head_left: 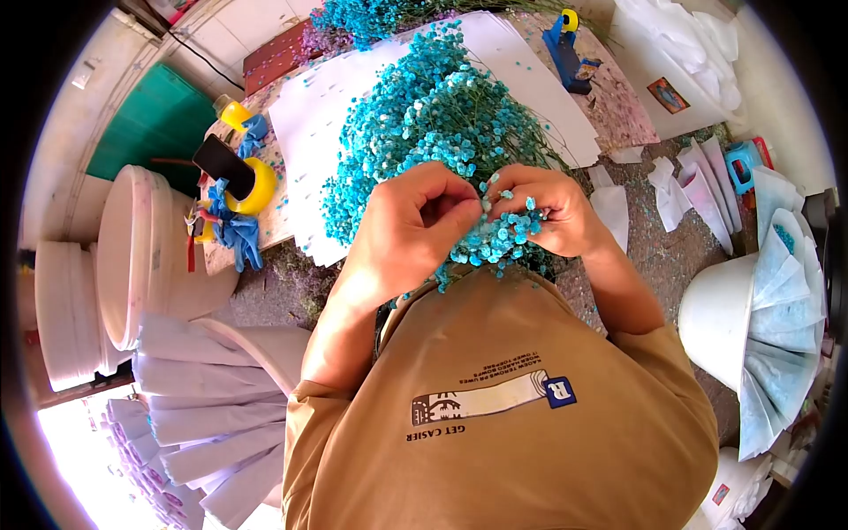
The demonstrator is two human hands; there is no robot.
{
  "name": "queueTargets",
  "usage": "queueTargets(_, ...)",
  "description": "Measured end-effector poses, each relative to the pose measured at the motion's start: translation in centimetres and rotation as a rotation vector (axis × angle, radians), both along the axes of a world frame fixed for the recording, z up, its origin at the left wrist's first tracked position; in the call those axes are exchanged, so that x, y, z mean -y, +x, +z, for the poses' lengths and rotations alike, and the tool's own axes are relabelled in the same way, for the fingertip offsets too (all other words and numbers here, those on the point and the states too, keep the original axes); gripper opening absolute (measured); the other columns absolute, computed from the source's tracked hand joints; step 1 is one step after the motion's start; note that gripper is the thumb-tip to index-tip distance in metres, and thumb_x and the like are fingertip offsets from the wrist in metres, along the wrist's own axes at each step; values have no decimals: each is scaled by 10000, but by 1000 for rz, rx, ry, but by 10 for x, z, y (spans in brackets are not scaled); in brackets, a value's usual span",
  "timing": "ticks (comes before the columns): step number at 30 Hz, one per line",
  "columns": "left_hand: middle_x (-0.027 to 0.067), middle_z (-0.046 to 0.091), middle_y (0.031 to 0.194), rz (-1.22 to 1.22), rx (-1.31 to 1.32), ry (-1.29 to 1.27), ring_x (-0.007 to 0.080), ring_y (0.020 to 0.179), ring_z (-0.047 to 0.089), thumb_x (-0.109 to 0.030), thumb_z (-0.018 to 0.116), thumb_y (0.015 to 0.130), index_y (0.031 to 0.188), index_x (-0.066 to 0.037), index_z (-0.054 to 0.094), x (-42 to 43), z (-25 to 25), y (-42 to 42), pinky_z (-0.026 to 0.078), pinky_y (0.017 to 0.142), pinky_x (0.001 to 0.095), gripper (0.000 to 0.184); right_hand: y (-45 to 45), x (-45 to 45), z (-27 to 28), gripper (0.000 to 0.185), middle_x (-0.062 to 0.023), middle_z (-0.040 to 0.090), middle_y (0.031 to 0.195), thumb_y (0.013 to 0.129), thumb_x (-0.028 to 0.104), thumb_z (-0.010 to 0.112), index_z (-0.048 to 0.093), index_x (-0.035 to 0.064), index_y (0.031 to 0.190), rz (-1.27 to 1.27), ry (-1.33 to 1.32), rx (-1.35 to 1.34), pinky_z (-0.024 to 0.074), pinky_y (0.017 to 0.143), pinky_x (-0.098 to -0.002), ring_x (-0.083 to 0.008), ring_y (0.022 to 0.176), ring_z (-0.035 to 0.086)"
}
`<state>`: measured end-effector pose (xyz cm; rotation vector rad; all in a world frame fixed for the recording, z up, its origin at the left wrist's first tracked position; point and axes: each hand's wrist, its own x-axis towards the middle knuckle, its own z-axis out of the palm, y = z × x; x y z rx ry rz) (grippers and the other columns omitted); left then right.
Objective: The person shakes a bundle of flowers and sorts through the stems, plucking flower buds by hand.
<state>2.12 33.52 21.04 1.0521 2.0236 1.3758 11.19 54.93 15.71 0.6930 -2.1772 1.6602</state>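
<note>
A large heap of blue-dyed baby's breath (415, 115) lies over white paper sheets (305, 132) on the table in front of me. My left hand (411, 225) is closed in a pinch at the near edge of the heap, its fingertips close to my right hand's. What sits between those fingertips is too small to make out. My right hand (548, 212) is closed around a small blue baby's breath sprig (503, 234), its blossoms showing at and below the fingers. The stems inside the grip are hidden.
A phone (223, 168) leans on a yellow tape roll (256, 187) by blue gloves (237, 237) and red-handled cutters (191, 238). A blue tape dispenser (565, 57) stands at the far right. Buckets (132, 256) and paper-wrapped bundles (212, 397) crowd both sides.
</note>
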Motion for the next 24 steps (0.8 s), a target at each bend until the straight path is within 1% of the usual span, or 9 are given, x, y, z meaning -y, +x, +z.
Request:
queueTargets(3, -10, 574, 746, 55, 75, 198, 49, 664, 460, -112, 689, 913, 970, -1, 651, 1, -11, -2, 391, 580, 242, 130, 0, 0, 1, 114, -92, 669, 918, 800, 75, 721, 695, 29, 901, -9, 7, 26, 486, 768, -349, -258, 861, 637)
queueTargets(5, -11, 571, 744, 159, 418, 348, 54, 670, 459, -137, 678, 932, 972, 4, 643, 4, -7, -4, 393, 584, 248, 150, -1, 0, 2, 121, -92, 667, 915, 792, 68, 717, 697, 34, 907, 9, 33, -2, 485, 769, -346, -262, 862, 639)
queueTargets(6, -11, 571, 744, 162, 419, 347, 54, 670, 459, -137, 678, 932, 972, 4, 643, 3, -6, -4, 393, 584, 248, 150, -1, 1, 1, 121, -92, 667, 915, 792, 68, 717, 697, 34, 907, 12, 32, 0, 485, 769, -346, -262, 862, 639)
queueTargets(10, -3, 575, 766, 41, 108, 103, 66, 683, 479, -183, 713, 911, 965, 2, 649, -2, -3, -5, 393, 575, 254, 203, -1, -1, -5, 147, -99, 670, 924, 789, 111, 711, 699, 45, 919, 16, 60, 8, 485, 786, -358, -269, 878, 637)
queueTargets(12, -10, 563, 765, -44, -139, -37, 79, 712, 499, -102, 658, 918, 977, 2, 647, -2, 2, -4, 414, 648, 254, 121, -2, -2, -9, 156, -102, 672, 933, 787, 126, 707, 699, 47, 921, 7, 72, -1, 484, 792, -364, -273, 882, 636)
queueTargets(14, -6, 568, 780, -45, -100, -11, 74, 709, 485, -64, 628, 919, 1010, -1, 638, 0, -4, -7, 405, 646, 249, 112, -2, -3, -12, 165, -109, 676, 974, 794, 146, 697, 693, 46, 926, 20, 90, -30, 488, 810, -370, -285, 909, 641)
queueTargets(18, 15, 609, 820, 14, 217, 292, 60, 687, 479, -62, 604, 946, 978, 0, 591, 8, -4, -9, 386, 584, 235, 70, -4, -5, -17, 188, -125, 676, 1003, 807, 146, 697, 676, 45, 965, 34, 70, -119, 496, 826, -379, -294, 936, 648)
queueTargets(20, -2, 580, 814, -20, 570, 319, 46, 708, 458, -61, 572, 961, 1005, 1, 581, 13, 2, -11, 375, 602, 221, 77, -6, -7, -18, 213, -145, 678, 1004, 808, 118, 711, 655, 42, 1000, 122, 39, -101, 506, 830, -383, -300, 949, 655)
queueTargets(24, 41, 630, 931, -88, 403, 310, 68, 774, 532, -21, 566, 944, 1104, 1, 607, 15, -16, -9, 432, 663, 234, 166, -6, -4, -19, 240, -157, 681, 1001, 785, 52, 714, 645, 35, 1014, 115, 1, -107, 514, 820, -384, -299, 939, 658)
